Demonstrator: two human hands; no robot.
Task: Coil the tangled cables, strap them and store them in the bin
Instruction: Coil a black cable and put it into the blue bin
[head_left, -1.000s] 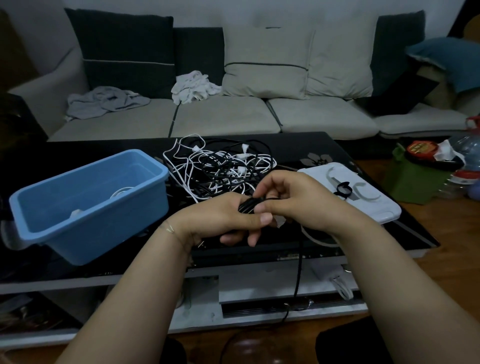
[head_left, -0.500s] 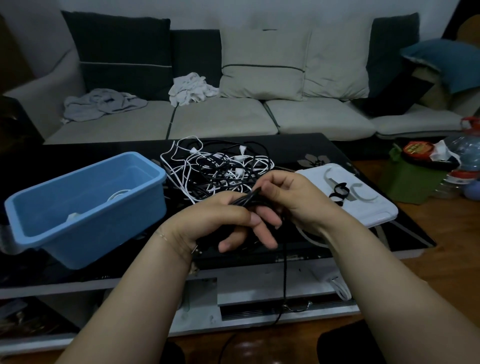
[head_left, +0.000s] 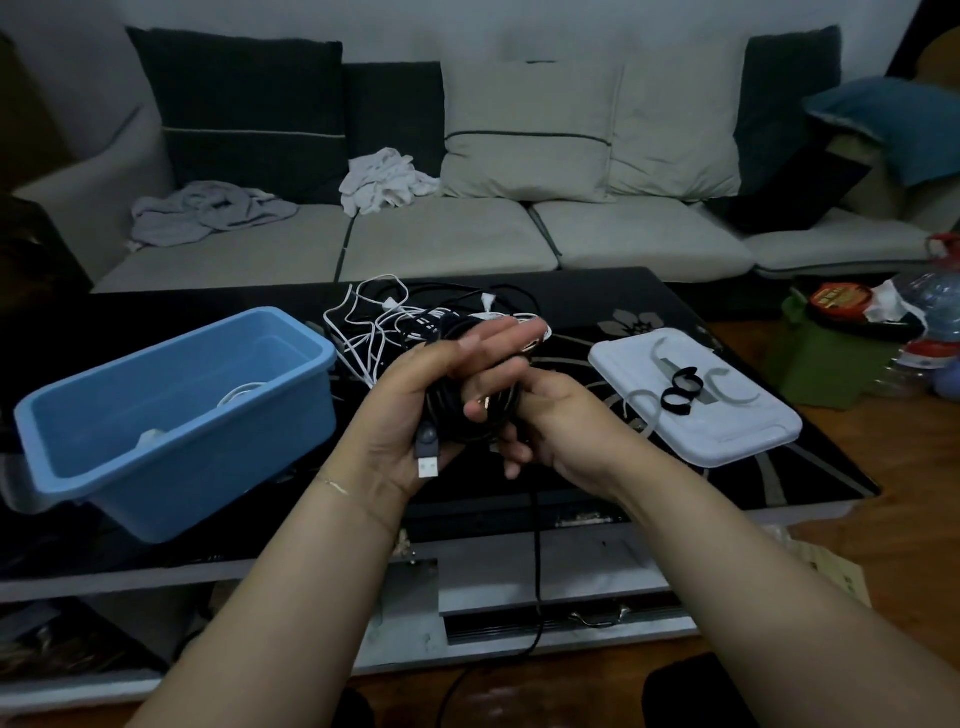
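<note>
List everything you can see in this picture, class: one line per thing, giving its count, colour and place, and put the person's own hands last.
black cable: one, black, partly coiled in the hands, USB plug at the left palm, tail hanging to the floor
cable tangle: one pile, white and black, on the table behind the hands
bin: one, blue, on the table's left, a white cable inside
lid: one, white, on the table's right
straps: several, black and pale, on the lid
table: one, black, flower pattern
sofa: one, grey, behind the table, cushions and crumpled cloths on it
left hand: one, fingers straight, coil against its palm
right hand: one, grip curled round the coil
</note>
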